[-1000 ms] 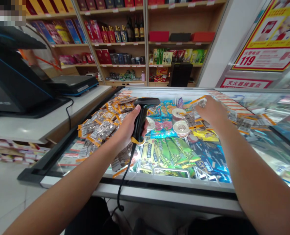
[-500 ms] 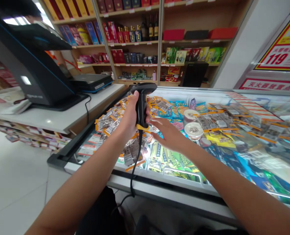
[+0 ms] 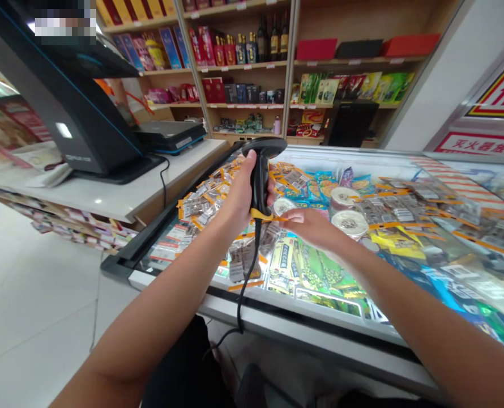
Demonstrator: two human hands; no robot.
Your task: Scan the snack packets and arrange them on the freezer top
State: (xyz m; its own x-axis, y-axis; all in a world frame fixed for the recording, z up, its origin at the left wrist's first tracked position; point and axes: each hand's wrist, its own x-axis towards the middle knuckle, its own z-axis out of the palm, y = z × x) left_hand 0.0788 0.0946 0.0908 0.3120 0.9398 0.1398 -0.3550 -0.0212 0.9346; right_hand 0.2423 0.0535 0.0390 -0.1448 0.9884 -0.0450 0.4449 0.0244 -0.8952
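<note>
Shop interior, wooden shelves [image 3: 252, 62] of boxed goods and bottles at the back, glass-topped freezer chest [image 3: 277, 317] in front of us with packets spread over its lid. Our left hand [image 3: 239, 195] is clenched around the handle of a black barcode scanner [image 3: 261, 170], held upright with the head at the top pointing away from us, likely so the window faces the goods beyond the grip. Its cord [image 3: 246, 283] hangs straight down from below the grip and loops under the freezer edge. Our right hand [image 3: 309, 224] sits just right of the grip, below the scanner head, fingers pinching a small orange-edged packet [image 3: 277, 218] against the yellow band at the handle's base; we cannot tell how firm that pinch is, part of the packet is hidden by the hand. We judge it is held close under the scanner so its code can be read. Left of the grip lies a heap of silver-and-orange sachets [image 3: 201, 201]; right of it, beyond the right hand, two round tubs [image 3: 349, 222] and more silver packets [image 3: 405, 212]. Below the grip, green snack bags [image 3: 315, 269]. Well left of the grip, a till screen [image 3: 71, 122] stands on a white counter [image 3: 120, 198].
</note>
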